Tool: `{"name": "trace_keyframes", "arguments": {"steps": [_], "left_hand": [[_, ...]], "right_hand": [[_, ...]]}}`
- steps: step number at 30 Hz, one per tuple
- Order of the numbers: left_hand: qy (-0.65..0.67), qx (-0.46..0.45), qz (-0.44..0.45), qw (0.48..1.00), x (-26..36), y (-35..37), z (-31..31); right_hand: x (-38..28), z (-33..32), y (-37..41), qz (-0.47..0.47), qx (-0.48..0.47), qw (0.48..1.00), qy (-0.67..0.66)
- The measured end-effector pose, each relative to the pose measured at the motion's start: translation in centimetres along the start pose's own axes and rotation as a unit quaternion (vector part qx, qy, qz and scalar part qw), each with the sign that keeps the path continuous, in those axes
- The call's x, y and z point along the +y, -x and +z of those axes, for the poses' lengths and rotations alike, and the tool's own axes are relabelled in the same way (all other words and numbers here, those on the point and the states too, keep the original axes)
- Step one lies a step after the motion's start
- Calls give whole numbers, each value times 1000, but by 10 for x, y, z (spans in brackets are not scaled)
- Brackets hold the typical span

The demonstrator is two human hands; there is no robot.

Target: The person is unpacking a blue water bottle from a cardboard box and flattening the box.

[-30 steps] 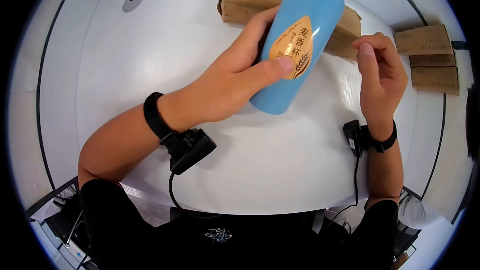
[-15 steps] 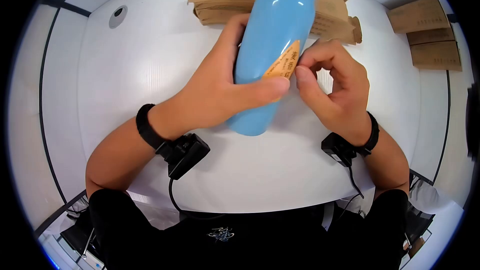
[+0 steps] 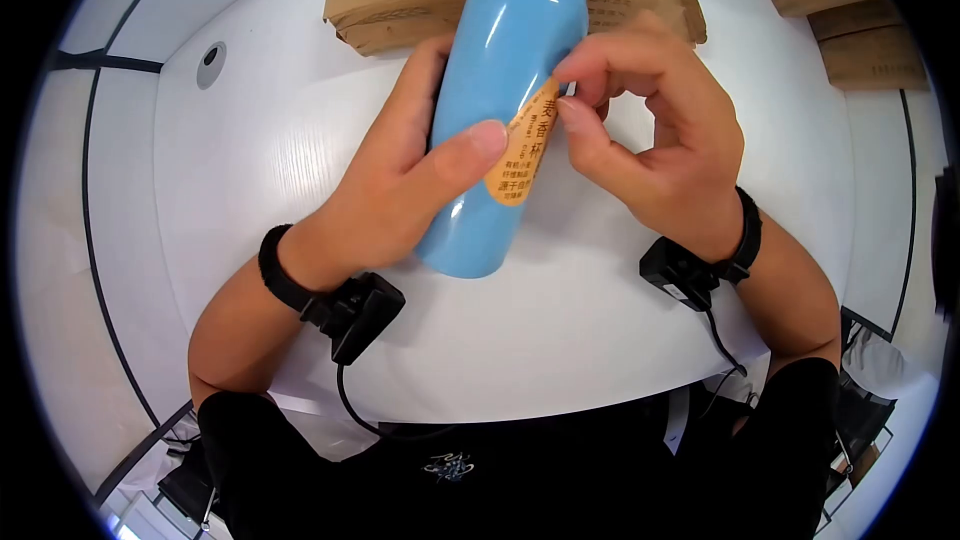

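Clasps blue bottle (image 3: 508, 35) in left hand (image 3: 385, 185); poises near-pinched right hand (image 3: 668, 140) at one-o'clock tip of label (image 3: 525, 155); cannot confirm grip.

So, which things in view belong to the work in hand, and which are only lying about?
In hand:
Blue bottle, gripped by the left hand
Orange label on the bottle, with the right hand at its upper edge; contact is hard to tell

Lying about:
Brown packaging behind the bottle
Brown boxes at far right

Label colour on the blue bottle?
Orange-yellow label with dark lettering, on the blue bottle; seen in the head view, the only one here.
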State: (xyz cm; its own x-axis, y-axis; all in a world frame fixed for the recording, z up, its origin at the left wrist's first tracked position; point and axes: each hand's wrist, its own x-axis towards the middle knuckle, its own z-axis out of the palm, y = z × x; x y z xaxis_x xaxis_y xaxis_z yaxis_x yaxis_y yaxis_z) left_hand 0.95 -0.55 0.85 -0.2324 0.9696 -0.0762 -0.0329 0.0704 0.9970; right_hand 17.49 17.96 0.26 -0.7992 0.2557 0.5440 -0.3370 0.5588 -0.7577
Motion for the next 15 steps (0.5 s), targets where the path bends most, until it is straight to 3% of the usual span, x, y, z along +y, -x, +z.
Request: {"name": "trace_keyframes", "arguments": {"steps": [8,15], "left_hand": [[-4,1,7,1000,2,-2,1],[22,4,-5,1000,0,-3,1]], "right_hand": [[5,-3,0,-13,-18,1000,-5],[7,-1,2,29,-11,998,-63]]}}
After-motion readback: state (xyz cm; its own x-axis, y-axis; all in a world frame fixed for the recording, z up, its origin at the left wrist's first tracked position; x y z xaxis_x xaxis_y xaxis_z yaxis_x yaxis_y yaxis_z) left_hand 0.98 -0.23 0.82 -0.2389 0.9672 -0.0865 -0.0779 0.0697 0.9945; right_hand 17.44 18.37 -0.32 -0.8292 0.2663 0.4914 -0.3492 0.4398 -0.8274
